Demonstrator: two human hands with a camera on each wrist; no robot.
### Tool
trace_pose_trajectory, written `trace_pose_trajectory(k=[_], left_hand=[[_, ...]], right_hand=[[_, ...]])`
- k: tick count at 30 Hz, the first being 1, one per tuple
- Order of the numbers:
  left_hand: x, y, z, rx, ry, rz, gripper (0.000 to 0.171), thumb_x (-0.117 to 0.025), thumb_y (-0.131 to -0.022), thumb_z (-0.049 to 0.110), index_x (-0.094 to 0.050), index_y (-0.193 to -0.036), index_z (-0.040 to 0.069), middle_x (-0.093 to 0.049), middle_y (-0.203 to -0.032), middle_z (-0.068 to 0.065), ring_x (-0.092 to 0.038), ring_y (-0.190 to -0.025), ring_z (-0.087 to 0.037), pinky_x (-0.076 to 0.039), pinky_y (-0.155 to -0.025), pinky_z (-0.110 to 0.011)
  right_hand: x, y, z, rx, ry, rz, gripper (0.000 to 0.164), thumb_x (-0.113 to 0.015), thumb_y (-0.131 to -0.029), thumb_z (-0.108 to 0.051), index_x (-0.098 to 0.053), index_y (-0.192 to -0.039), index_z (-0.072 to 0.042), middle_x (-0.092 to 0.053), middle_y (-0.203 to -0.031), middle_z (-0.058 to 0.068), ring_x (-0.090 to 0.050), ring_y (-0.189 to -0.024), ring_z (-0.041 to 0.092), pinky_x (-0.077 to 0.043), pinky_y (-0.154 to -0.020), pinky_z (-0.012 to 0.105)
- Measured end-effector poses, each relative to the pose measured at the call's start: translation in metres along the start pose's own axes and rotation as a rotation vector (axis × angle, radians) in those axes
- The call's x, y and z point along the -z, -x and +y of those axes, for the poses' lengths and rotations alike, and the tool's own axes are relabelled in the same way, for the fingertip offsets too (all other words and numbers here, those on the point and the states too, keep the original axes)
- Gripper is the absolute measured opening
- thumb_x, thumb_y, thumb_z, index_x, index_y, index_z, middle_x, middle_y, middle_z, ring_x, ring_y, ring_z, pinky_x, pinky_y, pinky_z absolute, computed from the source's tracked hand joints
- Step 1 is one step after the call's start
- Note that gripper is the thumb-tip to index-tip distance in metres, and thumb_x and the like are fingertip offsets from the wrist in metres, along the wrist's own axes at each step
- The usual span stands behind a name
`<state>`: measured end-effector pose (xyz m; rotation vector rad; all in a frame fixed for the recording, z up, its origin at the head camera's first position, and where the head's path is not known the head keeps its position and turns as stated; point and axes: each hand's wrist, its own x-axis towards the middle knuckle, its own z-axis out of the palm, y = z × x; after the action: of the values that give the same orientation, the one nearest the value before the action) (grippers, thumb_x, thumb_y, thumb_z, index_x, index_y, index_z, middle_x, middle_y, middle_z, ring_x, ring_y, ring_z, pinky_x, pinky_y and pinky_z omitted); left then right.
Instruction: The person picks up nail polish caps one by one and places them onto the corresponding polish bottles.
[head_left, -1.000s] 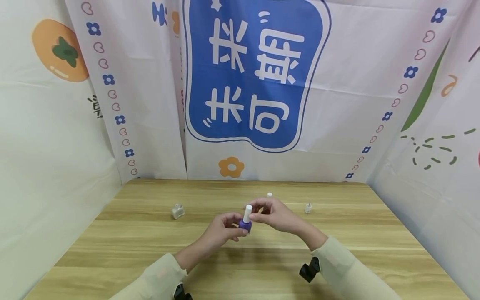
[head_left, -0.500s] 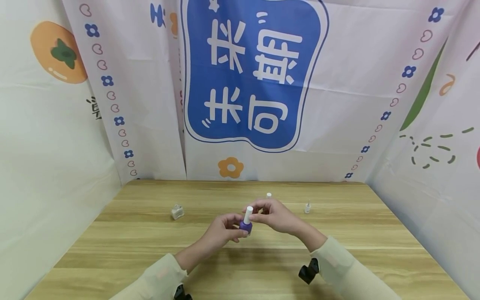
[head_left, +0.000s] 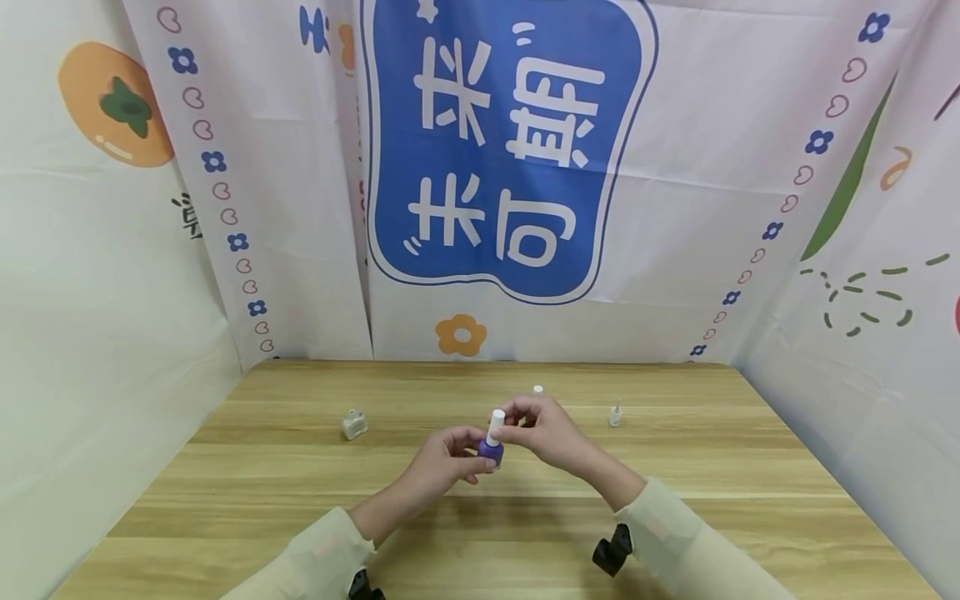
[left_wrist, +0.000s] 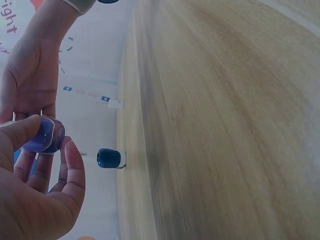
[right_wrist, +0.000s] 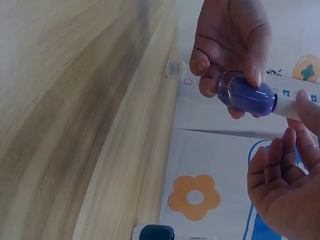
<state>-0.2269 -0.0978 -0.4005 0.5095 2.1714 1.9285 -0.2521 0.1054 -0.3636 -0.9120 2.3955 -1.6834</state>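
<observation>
A nail polish bottle [head_left: 490,452] of purple polish is held up over the table, its white cap [head_left: 496,427] pointing upward and tilted slightly right. My left hand [head_left: 442,462] grips the bottle's body between thumb and fingers, as the right wrist view shows around the purple glass [right_wrist: 250,97]. My right hand [head_left: 551,429] pinches the white cap from the right with thumb and fingers. The cap sits on the bottle's neck. In the left wrist view, the purple bottle [left_wrist: 47,136] shows its base, with both hands around it.
Clear glass bottle [head_left: 355,424] stands uncapped at the left of the wooden table [head_left: 300,475]. To the right, a white cap [head_left: 615,416] stands with its brush upward. Behind my right hand is a dark teal polish bottle [left_wrist: 111,158], mostly hidden in the head view. Printed cloth surrounds the table.
My right hand and wrist have shifted slightly left, with the thumb farther across the white cap. The left hand keeps its hold, and the bottle stays in nearly the same place.
</observation>
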Motion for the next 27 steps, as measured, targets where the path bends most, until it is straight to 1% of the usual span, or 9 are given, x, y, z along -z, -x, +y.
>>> trace_pose_trajectory(k=[6, 12, 15, 20, 23, 27], left_hand=[[0.001, 0.0, -0.001, -0.004, 0.002, -0.006, 0.029, -0.074, -0.086, 0.011, -0.064, -0.111, -0.002, -0.069, -0.103, -0.008, -0.064, -0.085, -0.02, -0.056, -0.07, -0.031], [0.001, 0.002, -0.001, -0.007, 0.004, -0.002, 0.03, -0.074, -0.086, 0.011, -0.064, -0.111, -0.002, -0.069, -0.103, -0.009, -0.064, -0.085, -0.02, -0.056, -0.069, -0.032], [0.0, 0.002, -0.001, -0.003, 0.007, 0.005, 0.03, -0.074, -0.086, 0.011, -0.064, -0.112, -0.001, -0.069, -0.101, -0.008, -0.064, -0.084, -0.02, -0.056, -0.068, -0.032], [0.0, 0.002, -0.001, 0.005, 0.007, 0.009, 0.031, -0.075, -0.085, 0.012, -0.064, -0.111, -0.001, -0.069, -0.1, -0.007, -0.063, -0.084, -0.02, -0.056, -0.068, -0.032], [0.001, 0.002, -0.001, 0.009, 0.009, 0.004, 0.031, -0.075, -0.085, 0.012, -0.064, -0.111, -0.001, -0.069, -0.102, -0.007, -0.064, -0.087, -0.02, -0.056, -0.069, -0.032], [0.003, 0.002, -0.001, 0.01, 0.007, -0.014, 0.031, -0.074, -0.086, 0.011, -0.063, -0.112, -0.001, -0.068, -0.104, -0.008, -0.065, -0.091, -0.021, -0.056, -0.07, -0.033]], right_hand=[[-0.004, 0.007, -0.026, -0.013, -0.01, 0.012, 0.007, -0.07, -0.088, -0.005, -0.066, -0.092, 0.0, -0.057, -0.079, 0.004, -0.049, -0.073, 0.022, -0.042, -0.062, 0.024], [-0.006, 0.008, -0.029, -0.007, 0.002, 0.014, 0.007, -0.07, -0.088, -0.004, -0.065, -0.09, -0.001, -0.056, -0.077, 0.002, -0.047, -0.07, 0.016, -0.04, -0.06, 0.024], [-0.006, 0.008, -0.028, 0.002, 0.006, 0.014, 0.007, -0.07, -0.089, -0.004, -0.065, -0.091, 0.0, -0.056, -0.077, 0.002, -0.047, -0.069, 0.014, -0.04, -0.059, 0.024], [-0.002, 0.001, -0.008, 0.003, 0.022, -0.017, 0.007, -0.068, -0.09, -0.007, -0.066, -0.095, -0.002, -0.058, -0.079, 0.002, -0.048, -0.07, 0.016, -0.042, -0.059, 0.024], [0.003, -0.003, 0.002, 0.007, 0.03, -0.064, 0.009, -0.069, -0.091, -0.011, -0.068, -0.099, -0.005, -0.06, -0.083, 0.001, -0.051, -0.072, 0.018, -0.044, -0.06, 0.025], [0.011, -0.006, 0.003, 0.054, 0.017, -0.164, 0.016, -0.067, -0.093, -0.012, -0.07, -0.106, -0.004, -0.064, -0.09, 0.004, -0.053, -0.074, 0.018, -0.048, -0.063, 0.026]])
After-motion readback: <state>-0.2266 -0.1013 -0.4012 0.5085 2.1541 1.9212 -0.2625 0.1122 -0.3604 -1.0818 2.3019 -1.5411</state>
